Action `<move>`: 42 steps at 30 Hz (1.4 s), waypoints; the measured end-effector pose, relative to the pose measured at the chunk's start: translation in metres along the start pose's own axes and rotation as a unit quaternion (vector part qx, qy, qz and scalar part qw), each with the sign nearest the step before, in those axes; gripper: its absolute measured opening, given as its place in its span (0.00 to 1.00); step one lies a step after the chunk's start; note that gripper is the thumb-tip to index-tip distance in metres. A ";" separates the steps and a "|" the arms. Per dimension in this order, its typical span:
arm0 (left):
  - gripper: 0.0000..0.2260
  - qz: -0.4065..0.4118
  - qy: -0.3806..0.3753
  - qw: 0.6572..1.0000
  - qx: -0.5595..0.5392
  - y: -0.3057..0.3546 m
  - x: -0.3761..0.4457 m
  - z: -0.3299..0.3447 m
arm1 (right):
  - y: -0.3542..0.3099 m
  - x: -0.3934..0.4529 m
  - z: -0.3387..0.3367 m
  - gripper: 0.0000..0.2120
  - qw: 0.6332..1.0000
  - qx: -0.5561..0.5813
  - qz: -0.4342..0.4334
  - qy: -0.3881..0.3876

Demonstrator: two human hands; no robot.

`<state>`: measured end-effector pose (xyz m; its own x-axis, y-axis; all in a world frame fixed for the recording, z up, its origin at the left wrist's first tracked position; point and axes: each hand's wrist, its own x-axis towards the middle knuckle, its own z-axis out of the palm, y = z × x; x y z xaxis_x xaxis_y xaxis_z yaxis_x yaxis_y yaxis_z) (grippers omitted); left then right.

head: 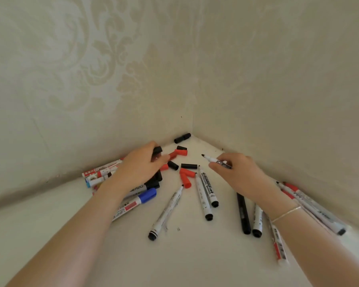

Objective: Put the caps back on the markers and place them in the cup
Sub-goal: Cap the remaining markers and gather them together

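My left hand [142,165] is closed around a black cap [157,150], held just above the pile of loose caps. My right hand [235,169] grips an uncapped white marker [214,160] whose black tip points left toward the caps. Several red caps [184,179] and black caps [188,166] lie between my hands. Uncapped white markers [207,189] lie in front of them, tips toward the corner. A blue-capped marker [142,198] rests under my left forearm. No cup is visible.
The white surface [174,255] ends in a corner of two patterned walls. A black cap [182,138] sits right in that corner. More markers lie at the left wall [101,171] and along the right wall [311,206]. A black marker [243,213] lies under my right wrist.
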<state>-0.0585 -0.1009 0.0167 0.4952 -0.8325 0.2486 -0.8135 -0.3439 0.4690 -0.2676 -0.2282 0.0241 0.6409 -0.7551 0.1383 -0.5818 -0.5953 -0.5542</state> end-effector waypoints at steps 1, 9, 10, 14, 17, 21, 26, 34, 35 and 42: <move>0.10 0.015 -0.004 0.999 0.028 -0.001 0.004 0.004 | -0.001 0.002 0.003 0.13 1.000 0.008 0.006 0.001; 0.12 0.141 -0.035 0.956 0.253 0.000 0.034 0.033 | -0.010 0.010 0.020 0.10 0.998 0.056 0.028 -0.008; 0.12 0.147 -0.039 0.953 0.260 -0.001 0.037 0.035 | -0.011 0.011 0.021 0.11 0.998 0.057 0.028 -0.015; 0.06 0.152 -0.037 0.955 0.252 0.002 0.042 0.035 | -0.013 0.012 0.024 0.11 0.997 0.064 0.028 -0.028; 0.10 0.111 0.003 0.988 0.106 0.006 0.036 0.032 | -0.011 0.013 0.022 0.09 0.996 0.088 0.019 -0.005; 0.14 0.007 0.033 0.984 -0.175 0.016 0.021 0.024 | -0.008 0.011 0.023 0.07 0.992 0.124 -0.013 0.020; 0.10 -0.036 0.033 0.943 -0.329 0.021 0.010 0.013 | -0.011 0.008 0.026 0.07 0.989 0.137 -0.040 0.025; 0.02 -0.060 -0.007 0.932 -0.358 0.018 0.005 0.015 | -0.019 0.008 0.030 0.06 0.989 0.134 -0.063 0.018; 0.01 -0.066 -0.014 0.927 -0.368 0.017 0.004 0.016 | -0.019 0.008 0.030 0.07 0.988 0.136 -0.065 0.017; 0.01 -0.052 -0.052 0.912 -0.404 0.017 -0.001 0.016 | -0.021 0.006 0.029 0.05 0.988 0.140 -0.064 0.026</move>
<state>-0.0779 -0.1129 0.0110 0.4905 -0.8650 0.1054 -0.2527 -0.0255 0.9672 -0.2370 -0.2123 0.0129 0.6698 -0.6956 0.2599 -0.3316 -0.5934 -0.7334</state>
